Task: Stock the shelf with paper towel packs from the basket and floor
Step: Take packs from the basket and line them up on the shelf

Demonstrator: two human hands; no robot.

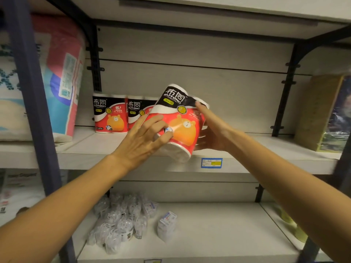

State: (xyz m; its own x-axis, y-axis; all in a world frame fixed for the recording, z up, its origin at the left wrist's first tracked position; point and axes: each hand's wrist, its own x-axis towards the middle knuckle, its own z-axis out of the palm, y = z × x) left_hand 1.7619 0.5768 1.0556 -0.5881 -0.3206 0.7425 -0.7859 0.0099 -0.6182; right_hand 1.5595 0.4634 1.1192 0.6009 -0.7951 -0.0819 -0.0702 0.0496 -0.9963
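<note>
Both hands (144,137) tilt a towel pack (178,118) over the white shelf (266,147).

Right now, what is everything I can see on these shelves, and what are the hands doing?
Held paper towel pack: one, red, black and white with an orange bear, tilted over the middle shelf's front edge.
Shelved paper towel packs: two, same design, upright at the back left of the middle shelf.
Price tag: one, blue and yellow, on the shelf edge.
Large soft pack: one, pink, blue and white, far left.
Small clear-wrapped items: a pile, whitish, lower shelf.
Box: one, tan and dark, far right.
Left hand: fingers on the held pack's front.
Right hand: grips its right side.
</note>
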